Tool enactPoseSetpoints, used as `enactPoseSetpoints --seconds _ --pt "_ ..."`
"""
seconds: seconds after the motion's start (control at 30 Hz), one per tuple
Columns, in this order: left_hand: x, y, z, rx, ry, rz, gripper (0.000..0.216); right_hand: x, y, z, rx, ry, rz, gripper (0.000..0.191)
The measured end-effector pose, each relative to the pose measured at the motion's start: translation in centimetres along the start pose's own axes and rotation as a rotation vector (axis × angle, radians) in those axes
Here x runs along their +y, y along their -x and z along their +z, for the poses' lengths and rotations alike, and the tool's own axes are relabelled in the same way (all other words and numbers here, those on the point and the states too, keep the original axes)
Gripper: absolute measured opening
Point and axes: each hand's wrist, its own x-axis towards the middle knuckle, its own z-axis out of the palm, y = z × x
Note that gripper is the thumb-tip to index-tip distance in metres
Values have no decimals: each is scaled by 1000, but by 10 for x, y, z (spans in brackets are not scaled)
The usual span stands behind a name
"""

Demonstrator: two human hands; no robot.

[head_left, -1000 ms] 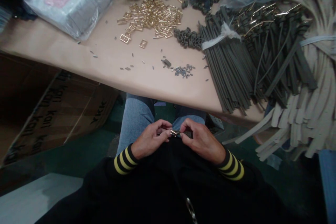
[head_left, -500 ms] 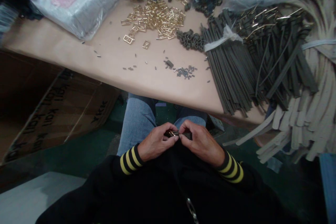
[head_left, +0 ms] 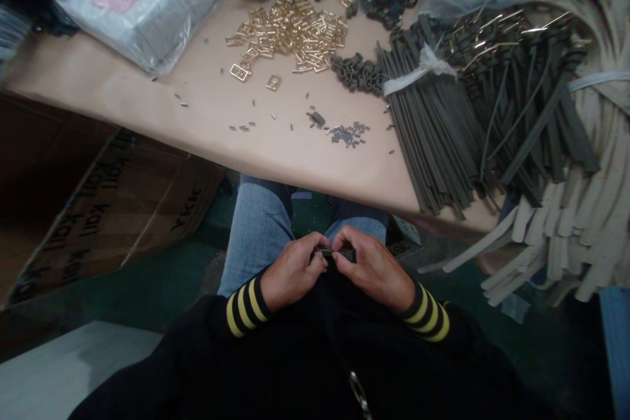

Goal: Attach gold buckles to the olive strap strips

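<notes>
Over my lap, my left hand (head_left: 294, 270) and my right hand (head_left: 375, 270) nearly meet, each closed in a pinch. Between their fingertips runs a short stretch of dark olive strap (head_left: 324, 252). My left thumb and forefinger grip one part of it, and my right fingertips pinch it just beside. Most of the strap is covered by my fingers. On the table beyond lie small grey metal pins (head_left: 348, 135), a pile of gold buckles (head_left: 295, 33) and a heap of dark strap loops (head_left: 358, 74).
A bundle of dark straps (head_left: 433, 131) tied with white lies at the table's right, near buckled straps (head_left: 541, 98) and cream straps (head_left: 585, 230) hanging over the edge. A plastic-wrapped packet (head_left: 147, 6) sits at the back left. An open cardboard box (head_left: 147, 210) stands below left.
My fingers have shifted slightly on the strap. The gold glint of a buckle at my left fingertips, clear earlier, is now mostly hidden. Things on the table have stayed put.
</notes>
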Motion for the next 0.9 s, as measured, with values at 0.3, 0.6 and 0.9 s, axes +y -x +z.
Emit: enactPoseSetpoints --seconds 0.3,0.6,0.9 --pt "-8 0 3 20 132 -29 7 1 -4 0 -22 -2 10 8" --pt "-11 -4 -5 -3 241 -68 8 0 -11 -13 -203 33 -78 11" --pt "-17 -9 -18 -121 569 -80 30 -7 -23 -24 -243 103 -61 18"
